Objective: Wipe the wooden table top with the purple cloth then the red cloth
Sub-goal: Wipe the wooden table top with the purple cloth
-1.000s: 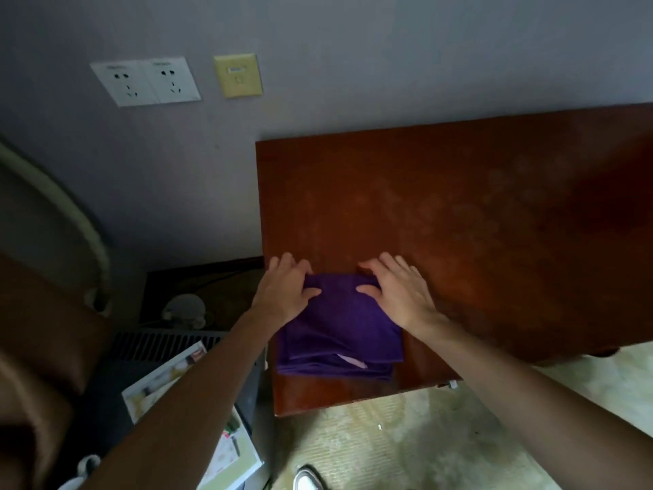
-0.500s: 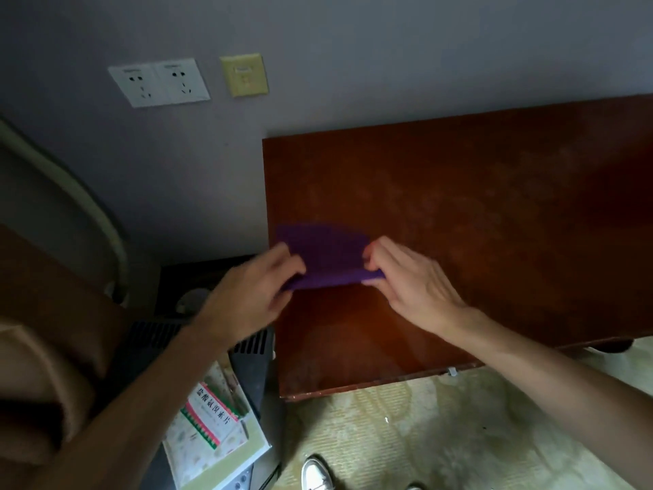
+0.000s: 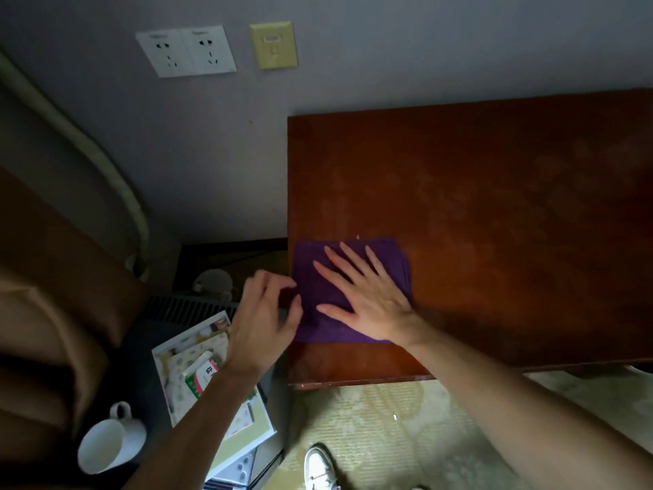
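A person is standing at the near left corner of a wooden bench (image 3: 494, 213), one white shoe (image 3: 319, 466) showing on the patterned floor below, as the first wiping pass is only just getting under way. The left hand (image 3: 263, 323) is hovering at the bench's left edge, its fingers (image 3: 295, 307) loosely curled and touching the cloth's edge without clearly gripping anything. The right hand (image 3: 367, 295) is pressing flat on the folded purple cloth (image 3: 397, 263), fingers spread apart and not clamped on it, the cloth lying close to the left edge, a little in from the near one. Beyond it, the wide middle, far edge and right side of the bench are looking dull and smudged, apparently not yet wiped. No red cloth is appearing anywhere in view, so the second pass is seemingly waiting entirely.
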`<state>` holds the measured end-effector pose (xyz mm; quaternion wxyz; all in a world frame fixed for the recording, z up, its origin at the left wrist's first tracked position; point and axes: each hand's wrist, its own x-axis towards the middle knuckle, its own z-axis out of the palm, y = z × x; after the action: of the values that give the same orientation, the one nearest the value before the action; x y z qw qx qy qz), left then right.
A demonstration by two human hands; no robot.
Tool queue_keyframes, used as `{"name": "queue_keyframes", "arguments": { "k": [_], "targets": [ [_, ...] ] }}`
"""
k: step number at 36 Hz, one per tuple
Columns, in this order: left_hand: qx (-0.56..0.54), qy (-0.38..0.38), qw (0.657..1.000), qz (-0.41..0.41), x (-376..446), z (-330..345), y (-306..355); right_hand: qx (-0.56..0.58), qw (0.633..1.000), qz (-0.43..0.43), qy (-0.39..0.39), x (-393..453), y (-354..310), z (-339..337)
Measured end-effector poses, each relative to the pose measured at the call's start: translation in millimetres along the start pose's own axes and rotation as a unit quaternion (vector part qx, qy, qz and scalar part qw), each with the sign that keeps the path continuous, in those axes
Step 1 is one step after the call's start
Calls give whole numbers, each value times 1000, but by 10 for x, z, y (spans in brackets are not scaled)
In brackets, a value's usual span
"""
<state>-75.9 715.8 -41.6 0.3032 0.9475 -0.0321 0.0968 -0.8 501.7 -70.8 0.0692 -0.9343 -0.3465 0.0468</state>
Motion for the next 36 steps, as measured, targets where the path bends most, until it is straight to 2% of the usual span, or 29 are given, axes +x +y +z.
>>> {"name": "queue_keyframes", "arguments": {
  "k": [3,9,12,15,17,20,24,32,36],
  "targets": [
    [-42,11,997,-71,-52,90,-31,-15,1000,-9,13,-225,-97,91],
    [-57,4,992,-113,-247,173,5,-25,996,-82,8,-727,-314,218],
    [-38,4,994,-107,-300,197,28,-13,992,-127,-6,-597,-163,160],
    [-24,34,991,-127,-260,244,34,-18,979,-202,-32,-217,186,36],
    [-20,59,988,-140,-215,283,69,-37,973,-221,-59,90,467,-54],
    [15,67,993,-95,-74,335,106,-44,971,-220,-82,633,832,-175],
    [83,14,996,-36,97,542,132,-50,974,-211,-70,1405,1192,-282],
    [118,-35,992,-16,190,770,146,-42,986,-154,-55,2580,1808,-427],
    [122,-45,991,-11,191,807,87,-18,995,-84,-49,2916,1969,-497]
  ]
}}
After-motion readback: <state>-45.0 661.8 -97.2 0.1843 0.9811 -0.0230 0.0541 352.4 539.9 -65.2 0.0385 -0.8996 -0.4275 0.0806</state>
